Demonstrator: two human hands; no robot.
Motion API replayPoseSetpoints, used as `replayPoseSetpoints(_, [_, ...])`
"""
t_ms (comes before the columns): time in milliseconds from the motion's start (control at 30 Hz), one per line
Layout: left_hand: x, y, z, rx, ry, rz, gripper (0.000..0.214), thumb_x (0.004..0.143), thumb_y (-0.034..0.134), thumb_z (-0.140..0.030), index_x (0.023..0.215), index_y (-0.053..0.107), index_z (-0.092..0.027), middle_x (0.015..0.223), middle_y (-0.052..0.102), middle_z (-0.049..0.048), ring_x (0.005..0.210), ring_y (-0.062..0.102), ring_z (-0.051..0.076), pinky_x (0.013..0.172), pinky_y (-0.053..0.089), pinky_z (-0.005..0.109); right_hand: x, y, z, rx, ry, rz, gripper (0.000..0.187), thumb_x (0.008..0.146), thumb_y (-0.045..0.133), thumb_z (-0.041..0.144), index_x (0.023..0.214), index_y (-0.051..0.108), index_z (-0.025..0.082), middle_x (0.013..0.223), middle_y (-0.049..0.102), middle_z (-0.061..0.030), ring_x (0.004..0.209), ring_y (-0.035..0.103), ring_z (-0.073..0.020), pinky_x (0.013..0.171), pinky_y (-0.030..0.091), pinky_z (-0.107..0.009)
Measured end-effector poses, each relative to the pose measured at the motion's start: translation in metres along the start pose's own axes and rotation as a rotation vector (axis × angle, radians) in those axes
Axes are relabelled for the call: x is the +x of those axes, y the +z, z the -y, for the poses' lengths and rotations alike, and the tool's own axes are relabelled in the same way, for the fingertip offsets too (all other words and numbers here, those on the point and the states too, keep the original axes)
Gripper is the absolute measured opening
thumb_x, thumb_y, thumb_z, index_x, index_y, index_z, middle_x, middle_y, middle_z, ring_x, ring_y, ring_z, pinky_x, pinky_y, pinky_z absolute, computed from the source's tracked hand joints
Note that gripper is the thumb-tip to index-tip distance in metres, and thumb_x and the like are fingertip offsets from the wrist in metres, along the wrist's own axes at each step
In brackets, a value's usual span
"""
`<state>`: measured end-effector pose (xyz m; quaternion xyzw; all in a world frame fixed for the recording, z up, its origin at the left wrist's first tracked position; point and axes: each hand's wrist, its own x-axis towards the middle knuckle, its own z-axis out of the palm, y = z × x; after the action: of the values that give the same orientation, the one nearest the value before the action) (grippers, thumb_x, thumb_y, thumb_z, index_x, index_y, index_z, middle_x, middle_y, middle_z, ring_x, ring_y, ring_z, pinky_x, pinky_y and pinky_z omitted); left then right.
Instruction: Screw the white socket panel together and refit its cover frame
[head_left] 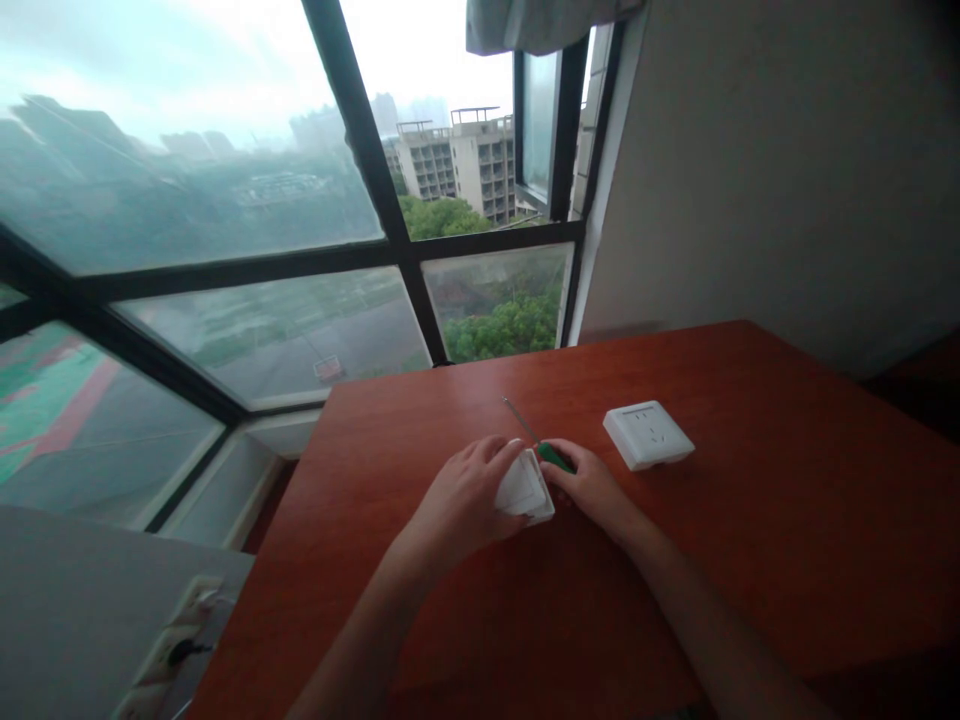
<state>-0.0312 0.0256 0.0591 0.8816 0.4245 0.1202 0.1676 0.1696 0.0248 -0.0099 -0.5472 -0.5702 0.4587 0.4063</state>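
Note:
My left hand (471,490) is closed around a white square switch plate (523,487), fingers over its far side and thumb along the near edge. In my right hand (583,484) is a screwdriver (553,456) with a green handle and a thin metal shaft. The shaft points away and to the left, past the far side of the plate, and its tip is apart from the plate. My right fingertips are close to the plate's right edge; whether they touch it I cannot tell. Farther right on the table lies a white wall socket (649,434), face up.
The reddish-brown wooden table (750,520) runs up to dark-framed windows (300,270) at the far left. A grey wall (757,180) stands behind on the right. Low at the left, a socket strip (176,640) has a black plug (182,652) in it.

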Motion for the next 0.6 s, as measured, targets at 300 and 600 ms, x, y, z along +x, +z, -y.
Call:
replayPoseSetpoints(300, [0.011, 0.014, -0.007, 0.053, 0.043, 0.053, 0.075, 0.068, 0.075, -0.034, 0.135, 0.041, -0.028, 0.129, 0.054, 0.0092, 0.115, 0.054, 0.031, 0.097, 0.044, 0.043, 0.002, 0.001, -0.002, 0.026, -0.025, 0.007, 0.031, 0.081, 0.059, 0.037, 0.103, 0.066, 0.016, 0.092, 0.070, -0.0065, 0.084, 0.064, -0.0217, 0.071, 0.052, -0.032])
replayPoseSetpoints(600, [0.008, 0.021, 0.004, 0.017, 0.046, 0.074, 0.086, 0.065, 0.079, -0.040, 0.139, 0.038, -0.027, 0.138, 0.049, 0.0106, 0.124, 0.049, 0.032, 0.102, 0.039, 0.045, 0.001, 0.000, -0.003, 0.018, 0.001, 0.008, 0.034, 0.082, 0.059, 0.040, 0.104, 0.064, 0.015, 0.088, 0.069, -0.0065, 0.073, 0.062, -0.0193, 0.055, 0.049, -0.026])
